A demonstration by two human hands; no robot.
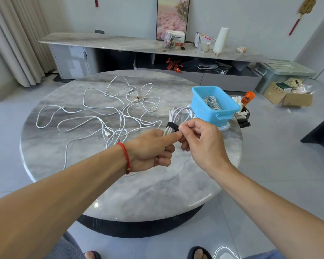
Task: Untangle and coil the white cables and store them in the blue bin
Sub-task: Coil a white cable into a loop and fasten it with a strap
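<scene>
Both hands (150, 148) (198, 135) pinch a coil (178, 113) at its strap (172, 126); fingers hide the coil's lower end.

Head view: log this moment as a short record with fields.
left hand: left hand grips the coiled cable
right hand: right hand pinches the black strap around the coil
blue bin: blue bin on the far right of the round table, holding one coiled white cable
loose cables: tangled white cables spread over the table's left half
progress: one stored, one being tied, the rest untangled not yet
</scene>
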